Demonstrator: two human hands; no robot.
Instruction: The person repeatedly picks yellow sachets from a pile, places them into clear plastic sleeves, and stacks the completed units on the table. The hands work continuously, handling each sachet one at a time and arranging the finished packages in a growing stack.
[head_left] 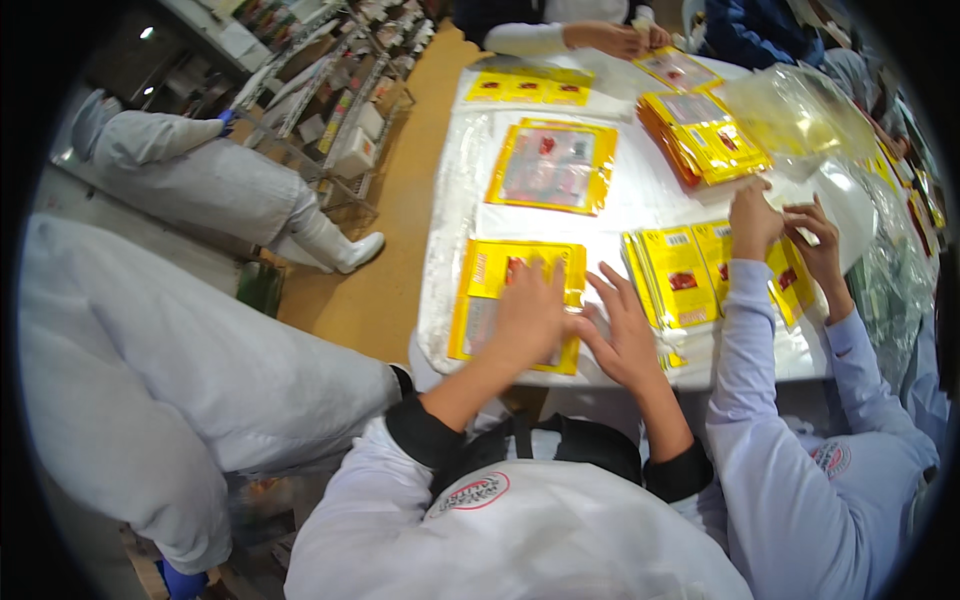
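A flat yellow-bordered plastic pouch point(483, 258) with a clear window lies at the near left of the table. My left hand point(528, 312) rests over it, fingers stretched out and slightly blurred, covering its middle. Just beside the pouch's right edge, my right hand point(622, 332) is spread, its thumb reaching toward the left hand; nothing shows in it. Farther up lies a similar stack of yellow pouches point(548, 168). A fanned row of yellow packets point(680, 275) sits right of my right hand.
A co-worker's hands point(757, 222) work over the packets at right. Behind them stand a thick pile of pouches point(700, 135) and clear plastic bags point(800, 115). Another person's hands point(625, 40) hold a pouch across the table. People in white coats and loaded shelves point(350, 110) are at left.
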